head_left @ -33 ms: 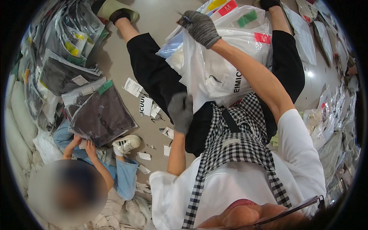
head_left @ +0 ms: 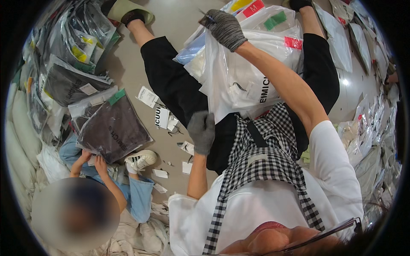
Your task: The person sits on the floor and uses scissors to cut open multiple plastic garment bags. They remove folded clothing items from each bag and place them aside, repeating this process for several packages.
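Note:
On my lap and between my legs lies a stack of clear plastic bags with folded garments. The top garment bag (head_left: 250, 64) holds a white piece and bears a red sticker. My right hand (head_left: 224, 29), in a grey knitted glove, is closed at the bag's far left corner. A small dark pointed tool (head_left: 206, 18) sticks out from its fingers; its kind is not clear. My left hand (head_left: 202, 133), also grey-gloved, is closed beside the bag's near left edge, over my thigh. Whatever its fingers hold, if anything, is hidden.
Cut paper tags (head_left: 161, 117) litter the floor at my left. Beyond them a seated person handles a bagged dark garment (head_left: 112, 126). Bagged clothes pile up at the far left (head_left: 79, 47) and along the right side (head_left: 371, 149).
My left hand has moved slightly nearer to my body. My right hand has shifted up a little, and the small dark tool in it has turned slightly.

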Motion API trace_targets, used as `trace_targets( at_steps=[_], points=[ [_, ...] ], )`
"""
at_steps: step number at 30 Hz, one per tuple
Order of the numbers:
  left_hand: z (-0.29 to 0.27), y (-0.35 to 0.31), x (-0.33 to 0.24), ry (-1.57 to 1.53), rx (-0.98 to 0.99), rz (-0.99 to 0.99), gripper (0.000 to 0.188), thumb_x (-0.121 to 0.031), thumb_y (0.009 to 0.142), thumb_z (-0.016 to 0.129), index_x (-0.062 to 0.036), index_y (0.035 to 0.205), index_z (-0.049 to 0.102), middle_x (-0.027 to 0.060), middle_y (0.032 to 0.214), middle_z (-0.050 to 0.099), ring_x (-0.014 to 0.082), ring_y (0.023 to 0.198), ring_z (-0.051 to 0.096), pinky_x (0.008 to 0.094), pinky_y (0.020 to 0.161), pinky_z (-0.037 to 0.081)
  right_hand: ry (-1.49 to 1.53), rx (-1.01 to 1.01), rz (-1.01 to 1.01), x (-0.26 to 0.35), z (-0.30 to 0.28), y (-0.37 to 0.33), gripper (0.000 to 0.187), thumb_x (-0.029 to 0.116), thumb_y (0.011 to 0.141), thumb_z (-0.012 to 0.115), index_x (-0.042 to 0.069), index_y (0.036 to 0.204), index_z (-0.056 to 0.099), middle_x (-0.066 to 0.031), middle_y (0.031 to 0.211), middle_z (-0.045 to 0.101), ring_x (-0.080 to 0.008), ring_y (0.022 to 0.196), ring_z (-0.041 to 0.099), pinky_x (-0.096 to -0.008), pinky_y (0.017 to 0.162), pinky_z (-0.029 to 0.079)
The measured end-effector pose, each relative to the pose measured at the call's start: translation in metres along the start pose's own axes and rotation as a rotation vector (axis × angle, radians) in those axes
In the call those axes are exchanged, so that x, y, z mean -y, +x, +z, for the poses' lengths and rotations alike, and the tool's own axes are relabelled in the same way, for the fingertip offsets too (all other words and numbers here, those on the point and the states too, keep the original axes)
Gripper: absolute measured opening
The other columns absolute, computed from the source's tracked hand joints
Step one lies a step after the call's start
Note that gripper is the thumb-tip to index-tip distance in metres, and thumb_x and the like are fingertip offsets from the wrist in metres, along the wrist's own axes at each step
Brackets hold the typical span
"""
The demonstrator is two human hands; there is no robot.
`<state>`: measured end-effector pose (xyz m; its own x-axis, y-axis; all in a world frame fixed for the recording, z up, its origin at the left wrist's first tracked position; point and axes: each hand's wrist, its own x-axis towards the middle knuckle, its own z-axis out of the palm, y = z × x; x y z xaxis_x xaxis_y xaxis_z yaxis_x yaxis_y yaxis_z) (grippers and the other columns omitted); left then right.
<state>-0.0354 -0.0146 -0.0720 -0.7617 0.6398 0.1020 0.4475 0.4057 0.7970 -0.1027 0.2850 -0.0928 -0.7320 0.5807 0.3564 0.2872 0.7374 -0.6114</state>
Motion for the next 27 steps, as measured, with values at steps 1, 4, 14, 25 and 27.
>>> trace_targets(
  at_steps=[1, 4, 14, 25, 27],
  points=[
    [-0.007, -0.015, 0.001, -0.007, 0.004, -0.049, 0.010, -0.010, 0.080, 0.065, -0.0009, 0.080, 0.059, 0.0124, 0.071, 0.058, 0.0280, 0.064, 0.056, 0.0340, 0.059, 0.045, 0.014, 0.033, 0.036, -0.001, 0.000, 0.001, 0.029, 0.032, 0.084, 0.061, 0.003, 0.085, 0.061, -0.0156, 0.079, 0.062, -0.0340, 0.076, 0.060, -0.0402, 0.068, 0.047],
    [-0.009, -0.031, 0.010, -0.053, 0.003, -0.181, 0.010, -0.009, 0.082, 0.064, 0.0002, 0.083, 0.059, 0.0070, 0.073, 0.058, 0.0172, 0.066, 0.054, 0.0288, 0.065, 0.045, 0.141, 0.017, 0.014, -0.002, -0.006, -0.013, 0.031, 0.033, 0.083, 0.060, 0.003, 0.087, 0.062, -0.0159, 0.082, 0.062, -0.0337, 0.081, 0.059, -0.0419, 0.072, 0.046],
    [0.019, -0.005, -0.011, 0.003, -0.103, -0.148, 0.026, -0.003, 0.080, 0.066, -0.0027, 0.104, 0.059, 0.0028, 0.073, 0.056, 0.0100, 0.060, 0.048, 0.0240, 0.058, 0.043, 0.434, 0.464, 0.327, 0.072, -0.040, -0.141, 0.039, 0.039, 0.074, 0.072, 0.002, 0.076, 0.061, -0.0127, 0.062, 0.058, -0.0281, 0.060, 0.060, -0.0360, 0.060, 0.048],
    [0.011, 0.042, -0.047, -0.576, -0.034, -0.222, 0.008, 0.004, 0.085, 0.057, 0.0017, 0.093, 0.059, 0.0069, 0.088, 0.061, 0.0135, 0.079, 0.060, 0.0267, 0.073, 0.051, 0.636, 0.018, 0.541, 0.093, -0.048, -0.196, 0.017, 0.014, 0.079, 0.069, 0.002, 0.084, 0.057, -0.0098, 0.066, 0.055, -0.0183, 0.057, 0.052, -0.0289, 0.057, 0.045],
    [0.011, 0.070, -0.049, -0.504, 0.208, -0.178, 0.011, 0.004, 0.084, 0.056, 0.0023, 0.094, 0.059, 0.0064, 0.087, 0.062, 0.0131, 0.079, 0.060, 0.0260, 0.073, 0.050, 0.648, -0.005, 0.469, 0.098, -0.064, -0.204, 0.016, 0.012, 0.079, 0.068, 0.003, 0.083, 0.056, -0.0091, 0.065, 0.053, -0.0189, 0.057, 0.052, -0.0282, 0.056, 0.045]
  ],
)
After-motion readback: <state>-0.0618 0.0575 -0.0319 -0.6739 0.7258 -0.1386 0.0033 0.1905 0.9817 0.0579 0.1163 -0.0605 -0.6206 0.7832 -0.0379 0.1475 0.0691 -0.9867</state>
